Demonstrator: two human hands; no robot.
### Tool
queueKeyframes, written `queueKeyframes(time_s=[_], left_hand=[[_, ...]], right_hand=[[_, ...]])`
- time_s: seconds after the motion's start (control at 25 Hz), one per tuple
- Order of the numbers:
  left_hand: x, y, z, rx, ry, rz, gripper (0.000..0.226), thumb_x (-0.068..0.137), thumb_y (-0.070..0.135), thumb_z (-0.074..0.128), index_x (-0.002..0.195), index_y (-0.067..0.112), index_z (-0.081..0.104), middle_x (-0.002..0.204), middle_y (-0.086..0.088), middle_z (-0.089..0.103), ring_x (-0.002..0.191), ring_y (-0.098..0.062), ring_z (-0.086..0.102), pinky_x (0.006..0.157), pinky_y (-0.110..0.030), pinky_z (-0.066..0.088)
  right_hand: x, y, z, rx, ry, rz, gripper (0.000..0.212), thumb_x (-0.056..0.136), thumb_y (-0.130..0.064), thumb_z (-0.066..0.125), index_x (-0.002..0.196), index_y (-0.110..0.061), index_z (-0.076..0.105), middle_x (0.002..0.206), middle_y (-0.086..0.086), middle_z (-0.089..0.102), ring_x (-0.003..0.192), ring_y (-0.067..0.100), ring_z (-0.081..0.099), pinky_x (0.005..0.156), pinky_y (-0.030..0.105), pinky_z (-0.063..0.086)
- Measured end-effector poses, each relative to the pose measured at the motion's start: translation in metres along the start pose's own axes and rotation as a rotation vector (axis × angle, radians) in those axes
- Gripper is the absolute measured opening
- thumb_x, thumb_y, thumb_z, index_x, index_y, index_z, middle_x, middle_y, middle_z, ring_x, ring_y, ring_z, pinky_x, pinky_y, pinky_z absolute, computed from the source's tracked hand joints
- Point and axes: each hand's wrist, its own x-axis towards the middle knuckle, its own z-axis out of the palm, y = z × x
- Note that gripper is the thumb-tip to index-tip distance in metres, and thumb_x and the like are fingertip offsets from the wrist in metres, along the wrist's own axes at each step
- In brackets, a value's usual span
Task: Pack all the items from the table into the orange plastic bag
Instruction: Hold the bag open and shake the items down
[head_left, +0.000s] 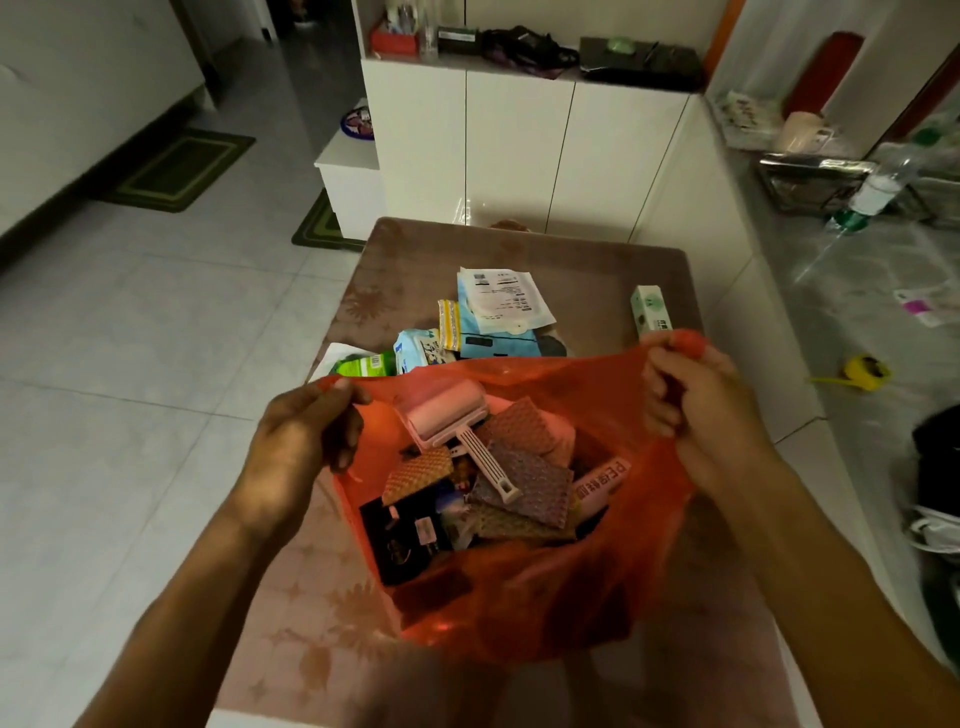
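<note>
A person stands over a brown patterned table (597, 270), holding the orange plastic bag (545, 597) open above its near half; the left hand (301, 441) has its fingers clenched on the bag's left rim, and the right hand (701, 410) is fisted around the bunched right handle, so neither is free to pick anything up; the thin film, already loaded, looks liable to stretch or tear at those two grips as more weight goes in; inside, the pink lint roller (449, 415) lies on top of waffle-textured pads (524, 478), its hard handle a likely snag; still unpacked beyond the rim are flat white-and-blue packets (501, 306), a wipes pack (421, 353), a green bottle (363, 365) and, well apart, a small green-and-white box (650, 309), easy to overlook.
</note>
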Motion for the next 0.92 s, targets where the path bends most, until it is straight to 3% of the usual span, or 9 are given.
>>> queueKeyframes(time_s=[0.16, 0.28, 0.4, 0.52, 0.68, 0.76, 0.84, 0.92], left_hand=[[0.001, 0.027, -0.01, -0.09, 0.01, 0.099, 0.03, 0.099, 0.017, 0.041, 0.08, 0.011, 0.064, 0.05, -0.001, 0.047, 0.041, -0.017, 0.036, 0.047, -0.028, 0.019], [-0.002, 0.045, -0.01, -0.167, 0.012, 0.182, 0.029, 0.1, 0.016, 0.04, 0.084, 0.008, 0.062, 0.051, -0.002, 0.047, 0.041, -0.018, 0.035, 0.047, -0.034, 0.016], [0.0, 0.035, -0.006, -0.143, 0.034, 0.168, 0.028, 0.101, 0.016, 0.041, 0.083, 0.011, 0.062, 0.053, -0.003, 0.05, 0.04, -0.018, 0.039, 0.041, -0.022, 0.022], [0.006, 0.018, -0.011, -0.078, 0.048, 0.085, 0.03, 0.1, 0.017, 0.044, 0.078, 0.013, 0.064, 0.052, -0.001, 0.053, 0.04, -0.019, 0.043, 0.039, -0.02, 0.031], [0.004, 0.009, -0.029, 0.032, 0.05, -0.023, 0.027, 0.097, 0.019, 0.048, 0.079, 0.01, 0.065, 0.051, -0.003, 0.054, 0.039, -0.018, 0.045, 0.04, -0.022, 0.031], [0.004, 0.004, -0.034, 0.112, 0.036, -0.08, 0.026, 0.096, 0.018, 0.049, 0.08, 0.008, 0.066, 0.052, -0.005, 0.056, 0.04, -0.017, 0.047, 0.039, -0.021, 0.036], [0.006, -0.001, -0.036, 0.202, -0.001, -0.138, 0.026, 0.097, 0.019, 0.051, 0.079, 0.006, 0.066, 0.05, -0.005, 0.057, 0.04, -0.017, 0.05, 0.039, -0.021, 0.04], [0.007, -0.011, -0.038, 0.289, -0.029, -0.189, 0.028, 0.097, 0.021, 0.052, 0.079, 0.005, 0.066, 0.048, -0.004, 0.06, 0.042, -0.015, 0.054, 0.043, -0.024, 0.043]], right_hand=[[-0.004, -0.05, 0.005, 0.018, 0.002, -0.189, 0.016, 0.091, -0.011, 0.052, 0.086, -0.014, 0.067, 0.048, -0.004, 0.041, 0.033, 0.006, 0.024, 0.036, 0.014, 0.017], [-0.006, -0.076, -0.017, 0.036, -0.019, -0.247, 0.017, 0.09, -0.021, 0.053, 0.08, -0.014, 0.065, 0.046, -0.004, 0.038, 0.032, 0.008, 0.021, 0.034, 0.018, 0.014], [-0.006, -0.065, -0.036, -0.113, 0.138, -0.19, 0.023, 0.088, -0.03, 0.057, 0.07, -0.017, 0.066, 0.045, -0.002, 0.037, 0.034, 0.01, 0.023, 0.036, 0.021, 0.013], [-0.01, -0.04, -0.043, -0.206, 0.306, -0.09, 0.027, 0.085, -0.034, 0.063, 0.063, -0.017, 0.065, 0.041, -0.005, 0.039, 0.031, 0.007, 0.028, 0.033, 0.014, 0.021], [-0.017, -0.025, -0.041, -0.31, 0.292, -0.022, 0.019, 0.09, -0.026, 0.06, 0.072, -0.02, 0.063, 0.037, -0.008, 0.052, 0.028, 0.001, 0.042, 0.03, 0.01, 0.03], [-0.014, -0.01, -0.041, -0.472, 0.252, 0.033, 0.014, 0.09, -0.029, 0.059, 0.078, -0.024, 0.064, 0.042, -0.012, 0.059, 0.04, 0.004, 0.056, 0.037, 0.015, 0.041], [-0.008, 0.009, -0.047, -0.754, 0.242, 0.084, 0.021, 0.086, -0.042, 0.057, 0.084, -0.023, 0.067, 0.062, -0.005, 0.069, 0.062, 0.019, 0.066, 0.058, 0.031, 0.053], [-0.002, 0.03, -0.061, -0.984, 0.205, 0.174, 0.031, 0.086, -0.046, 0.055, 0.088, -0.018, 0.066, 0.072, 0.006, 0.067, 0.069, 0.027, 0.064, 0.064, 0.036, 0.052]])
